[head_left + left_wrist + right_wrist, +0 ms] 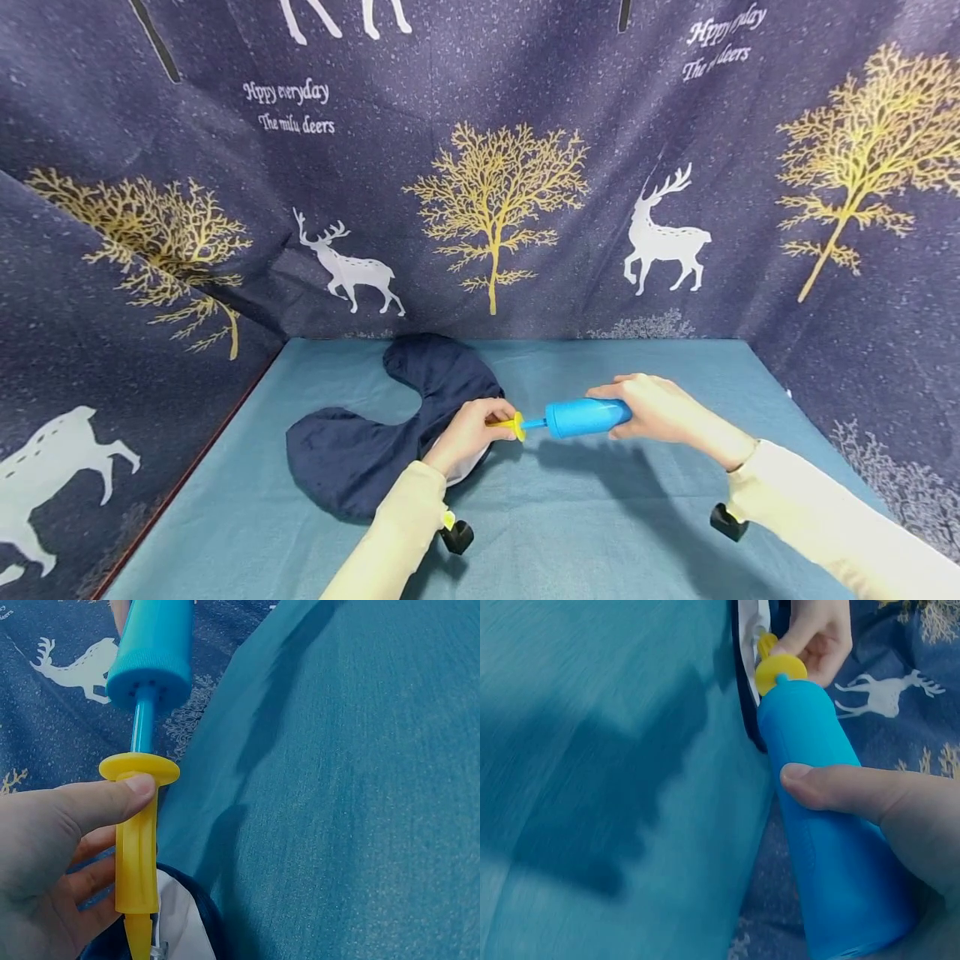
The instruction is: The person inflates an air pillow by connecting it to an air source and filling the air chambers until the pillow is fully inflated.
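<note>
A hand air pump with a blue barrel (588, 417) and a yellow handle (136, 855) is held between my two hands. My left hand (468, 431) grips the yellow handle, its thumb lying just under the round flange (140, 766). The right hand (660, 408) is wrapped around the barrel, thumb across it in the right wrist view. Between flange and barrel shows a short length of blue rod (142, 724). The handle's tapered yellow nozzle (138, 934) points at a navy U-shaped neck pillow (352, 458), beside a clear valve piece; whether they join cannot be seen.
White lining (180, 919) shows at the pillow's opened edge. Under everything lies a blue-green cloth (570, 517) on the table. A dark curtain (525, 75) printed with deer and trees stands along the back and sides. Small black devices (457, 537) sit at both wrists.
</note>
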